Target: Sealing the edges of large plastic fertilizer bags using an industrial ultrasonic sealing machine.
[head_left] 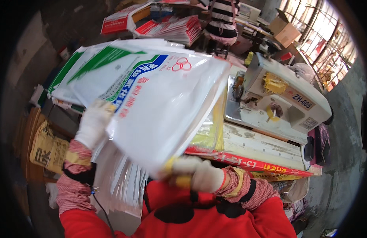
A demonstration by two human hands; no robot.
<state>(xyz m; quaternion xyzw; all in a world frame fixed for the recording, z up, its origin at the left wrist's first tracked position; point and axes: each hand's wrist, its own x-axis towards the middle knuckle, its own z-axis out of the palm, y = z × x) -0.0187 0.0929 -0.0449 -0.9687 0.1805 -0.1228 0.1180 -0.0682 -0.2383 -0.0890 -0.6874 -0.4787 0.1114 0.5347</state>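
Note:
A white woven plastic sack [163,107] with red, blue and green print lies slanted in front of me, its near part lifted and bent. My left hand [92,123], in a white glove with yellow on the fingers, grips the sack's left edge. At the near corner, my right hand [197,174], gloved the same way and slightly blurred, is closed on the sack's edge; its fingertips are partly hidden. Beneath lies another white sack with green bands [100,65]. A stack of white sacks [122,182] hangs down between my forearms.
An industrial sewing machine [286,93] stands to the right on a worn worktable [262,144]. A red printed sack [239,158] runs along the table's front. Further off are red-and-white sack piles [171,29], a person in a striped top [222,22] and a cardboard box [284,29].

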